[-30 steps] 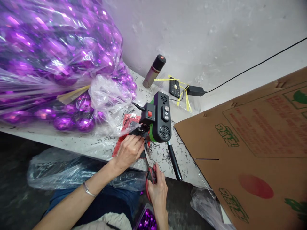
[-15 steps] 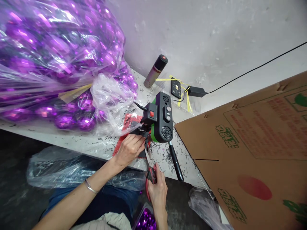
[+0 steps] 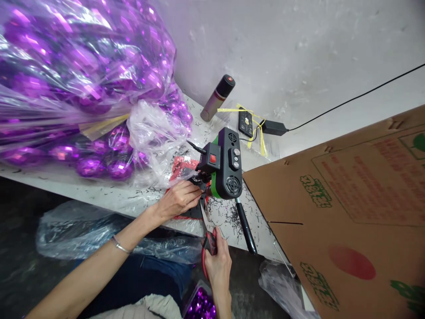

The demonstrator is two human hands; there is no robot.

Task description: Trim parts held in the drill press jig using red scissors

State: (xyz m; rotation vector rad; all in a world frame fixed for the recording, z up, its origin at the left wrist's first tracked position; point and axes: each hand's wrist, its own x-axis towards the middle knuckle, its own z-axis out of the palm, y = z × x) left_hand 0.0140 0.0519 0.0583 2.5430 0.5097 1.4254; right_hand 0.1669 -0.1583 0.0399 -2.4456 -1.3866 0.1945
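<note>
My right hand (image 3: 217, 257) grips red-handled scissors (image 3: 209, 243), whose blades point up beside the black and green machine (image 3: 228, 163). Just left of the machine's lower end, my left hand (image 3: 183, 198) has its fingers pressed together at the machine's black base; what they hold is too small to make out. A red switch (image 3: 212, 158) sits on the machine's side box, and a black lever (image 3: 245, 228) sticks out below it. Under my left hand lies a red sheet (image 3: 181, 166). Short black clippings are scattered around the machine.
Clear bags of shiny purple balls (image 3: 86, 79) fill the left side. A spray can (image 3: 217, 98) and a black adapter (image 3: 274, 128) lie behind the machine. A large cardboard box (image 3: 348, 199) stands at right. Below is a container of purple pieces (image 3: 202, 303).
My left hand and forearm have shifted slightly left and up. The scissors stay almost in place in my right hand. The view has moved a little.
</note>
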